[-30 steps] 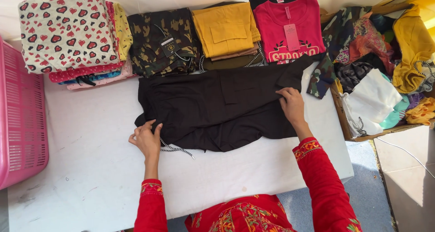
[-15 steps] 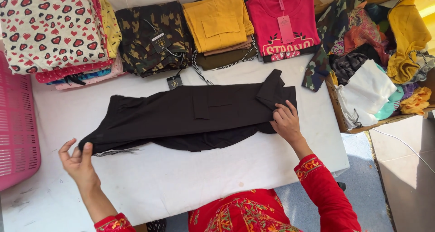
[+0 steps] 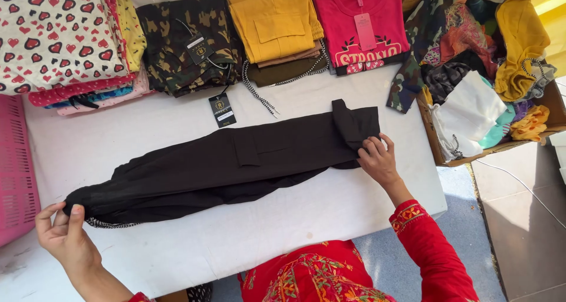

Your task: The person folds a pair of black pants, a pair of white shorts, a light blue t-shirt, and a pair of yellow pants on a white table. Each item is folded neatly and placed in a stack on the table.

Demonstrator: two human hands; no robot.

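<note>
1. Trousers [image 3: 224, 166], black, now lie stretched long across the white worktop [image 3: 177, 249]; a second ago they were bunched in a short folded block, so the garment has been pulled out to its full length and looks ready for smoothing or a fresh fold.
2. Left hand [image 3: 65, 237] has moved out to the near left corner and pinches the trousers' left end, grip clenched on the cloth between thumb and fingers, with a speckled drawcord showing just beside it.
3. Right hand [image 3: 377, 160] has stayed at the right end, fingers curled over the turned-back flap there, grasping the cloth and pressing it to the worktop.
4. Edges: the left end of the trousers sits near the pink basket [image 3: 15, 172] and not far from the near edge; the right end stops short of the worktop's right edge, beyond which the cardboard box [image 3: 439, 146] of mixed clothes stands.
5. Open room: bare worktop runs along the whole near side of the trousers. The far side is tighter, with folded stacks, the camouflage pile [image 3: 183, 43] and a loose black tag [image 3: 222, 109] lying just above the trousers.
</note>
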